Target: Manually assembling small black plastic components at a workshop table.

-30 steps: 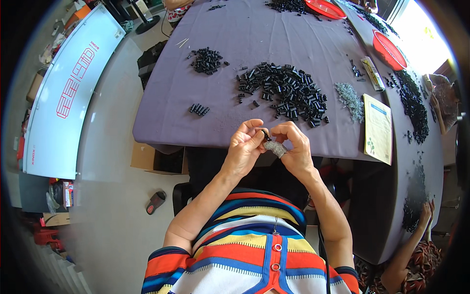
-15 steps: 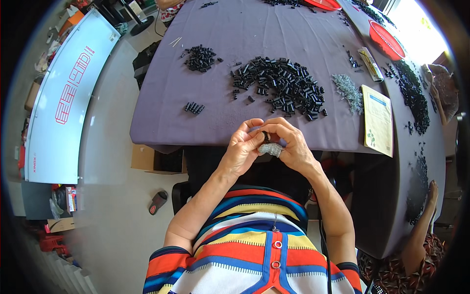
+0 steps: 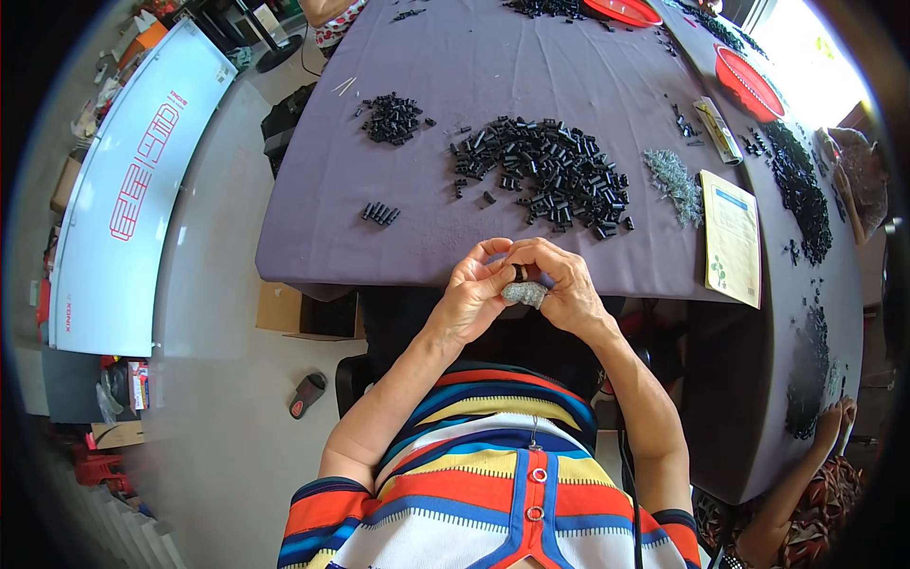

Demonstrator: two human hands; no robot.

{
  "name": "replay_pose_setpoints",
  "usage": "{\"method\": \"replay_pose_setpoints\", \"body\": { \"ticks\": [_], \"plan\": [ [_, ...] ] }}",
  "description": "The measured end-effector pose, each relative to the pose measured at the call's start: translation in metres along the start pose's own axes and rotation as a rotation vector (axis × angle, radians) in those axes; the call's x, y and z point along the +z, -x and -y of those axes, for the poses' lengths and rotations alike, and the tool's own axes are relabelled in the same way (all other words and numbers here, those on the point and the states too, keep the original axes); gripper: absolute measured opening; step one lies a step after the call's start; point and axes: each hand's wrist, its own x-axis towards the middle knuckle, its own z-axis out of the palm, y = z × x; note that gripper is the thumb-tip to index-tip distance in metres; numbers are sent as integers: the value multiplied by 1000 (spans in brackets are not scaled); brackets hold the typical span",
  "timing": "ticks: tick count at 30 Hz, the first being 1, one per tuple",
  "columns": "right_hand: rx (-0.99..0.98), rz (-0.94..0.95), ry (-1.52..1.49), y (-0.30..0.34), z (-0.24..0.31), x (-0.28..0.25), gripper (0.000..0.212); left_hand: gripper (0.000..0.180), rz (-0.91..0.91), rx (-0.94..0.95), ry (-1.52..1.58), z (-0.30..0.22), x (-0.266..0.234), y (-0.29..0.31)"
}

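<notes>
Compared with one second ago, the fingers of the right hand (image 3: 566, 294) are coming closer to those of the left hand (image 3: 466, 296), and they are now covering more of the small dark piece (image 3: 519, 273). I am judging that this piece is being worked by both hands and is not being finished yet. The large heap of black pieces (image 3: 559, 175) is serving as my landmark: the dark piece is being held on its near side, at the table's edge.

The left hand is pinching the dark piece between thumb and finger. The right hand is closing narrowly over it, and is also keeping a grey lump (image 3: 524, 295) beneath; exactly how, I cannot tell. This lump is looking rough and speckled, but its material is not showing clearly.

The heap's pieces are looking short, tubular, smooth and slightly shiny, perhaps plastic. Left of the heap and nearer, a neat row of black cylinders (image 3: 381, 214) is lying unchanged. A smaller black heap (image 3: 391, 119) is resting to its left. To its right, a pile of translucent grey bits (image 3: 674, 180) is spreading loosely on the soft, creased purple-grey cloth (image 3: 332, 242).
</notes>
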Motion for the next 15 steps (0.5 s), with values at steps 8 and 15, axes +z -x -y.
{"method": "replay_pose_setpoints", "body": {
  "ticks": [8,15],
  "plan": [
    [1,-17,-21,1,-4,5,34,36,-47,5,-3,-3,3,1],
    [3,-133,104,2,-4,-5,37,9,-459,598,-1156,-61,9,5]
  ]
}}
